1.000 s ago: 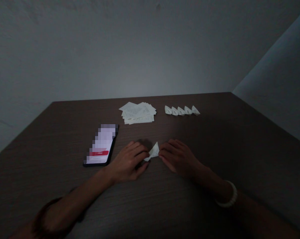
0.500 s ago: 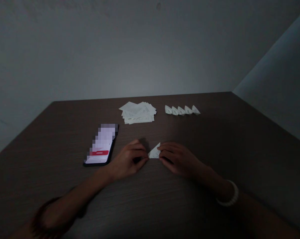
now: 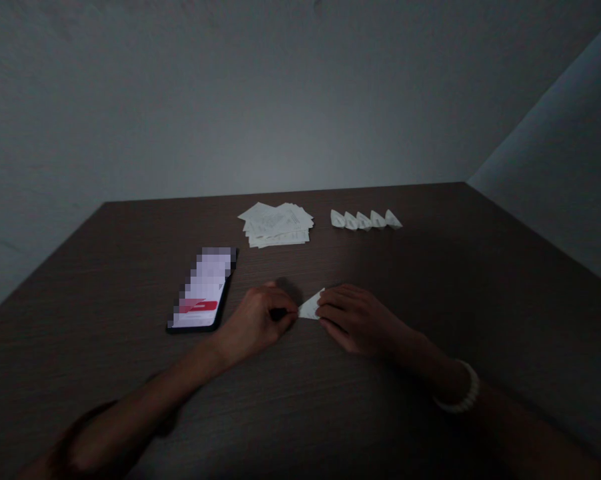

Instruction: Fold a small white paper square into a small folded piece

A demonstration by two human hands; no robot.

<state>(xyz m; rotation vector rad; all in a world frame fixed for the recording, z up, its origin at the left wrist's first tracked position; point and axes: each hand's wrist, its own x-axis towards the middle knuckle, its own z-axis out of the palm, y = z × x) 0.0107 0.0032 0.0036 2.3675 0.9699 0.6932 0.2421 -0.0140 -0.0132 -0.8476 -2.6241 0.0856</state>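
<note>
A small folded piece of white paper (image 3: pixel 311 307) lies low on the dark wooden table (image 3: pixel 430 280), pinched between both my hands. My left hand (image 3: pixel 258 321) grips its left tip with curled fingers. My right hand (image 3: pixel 354 318) holds its right side, fingers pressed together on the fold. A pale bracelet circles my right wrist.
A phone (image 3: pixel 203 288) with a lit screen lies left of my hands. Behind them sits a loose stack of white paper slips (image 3: pixel 276 225), and to its right a row of several small folded paper pieces (image 3: pixel 365 220). Grey walls meet behind the table.
The folded paper has been turned and flattened from a tilted, raised position to lying low between the fingertips. Both hands have closed in tighter on it.
</note>
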